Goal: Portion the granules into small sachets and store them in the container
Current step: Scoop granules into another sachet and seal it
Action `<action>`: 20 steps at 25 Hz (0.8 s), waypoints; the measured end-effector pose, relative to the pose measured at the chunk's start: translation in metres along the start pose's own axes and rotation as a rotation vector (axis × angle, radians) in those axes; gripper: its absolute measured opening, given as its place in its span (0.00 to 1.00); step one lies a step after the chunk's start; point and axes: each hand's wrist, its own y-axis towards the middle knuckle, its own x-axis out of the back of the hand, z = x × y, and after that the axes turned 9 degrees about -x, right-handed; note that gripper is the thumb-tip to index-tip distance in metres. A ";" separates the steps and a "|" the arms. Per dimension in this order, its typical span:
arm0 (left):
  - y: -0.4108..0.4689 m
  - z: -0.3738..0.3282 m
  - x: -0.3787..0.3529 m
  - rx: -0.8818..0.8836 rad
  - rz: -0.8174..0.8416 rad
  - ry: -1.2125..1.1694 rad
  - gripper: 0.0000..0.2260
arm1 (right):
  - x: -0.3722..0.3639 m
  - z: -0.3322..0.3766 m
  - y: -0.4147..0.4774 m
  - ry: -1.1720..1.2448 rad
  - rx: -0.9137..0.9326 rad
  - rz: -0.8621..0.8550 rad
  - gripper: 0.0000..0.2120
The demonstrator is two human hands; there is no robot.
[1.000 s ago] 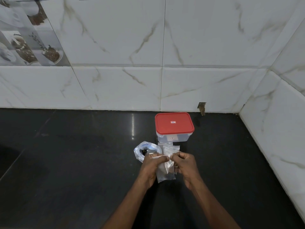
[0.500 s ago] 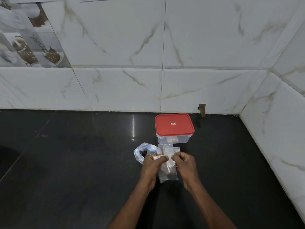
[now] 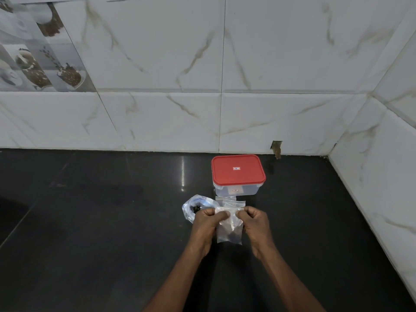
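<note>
From my seat at the feed, I see the small clear sachet point(image 3: 229, 231) at the centre, hanging upright above the black counter point(image 3: 108, 226). A little heap of dark granules point(image 3: 233, 235) sits in its lower part. I cannot tell whether its bottom edge touches the counter. The left hand point(image 3: 206, 226) pinches the sachet's top edge from the left, with thumb and fingers curled over the plastic. The right hand point(image 3: 256, 224) pinches the same edge from the right. The two hands sit close together with only the sachet's mouth between them, and I cannot tell whether that mouth is sealed.

Just beyond the hands, a few empty sachets point(image 3: 229, 201) lie flat on the counter, overlapping one another. To their left, and touching the left hand's knuckles as far as I can see, lies a larger crumpled clear bag point(image 3: 191, 207) with some dark granules inside.

Right behind the empty sachets stands the container point(image 3: 234, 191), a clear rectangular box with its red lid point(image 3: 237, 174) on. It sits near the back wall point(image 3: 270, 86) of white marbled tiles. A small chipped notch point(image 3: 276, 148) shows in the wall just above the counter, to the right of the container. A patterned tile panel point(image 3: 38, 52) fills the upper left corner.
</note>
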 end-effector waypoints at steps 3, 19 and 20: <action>0.001 0.002 0.001 -0.007 -0.053 -0.001 0.07 | 0.004 0.004 -0.001 -0.014 -0.027 0.090 0.05; 0.006 -0.002 0.011 -0.002 0.050 0.100 0.07 | 0.007 0.011 0.000 -0.124 0.045 0.141 0.03; 0.005 -0.003 0.010 -0.013 0.037 0.118 0.06 | 0.006 0.011 0.000 -0.152 0.053 0.144 0.03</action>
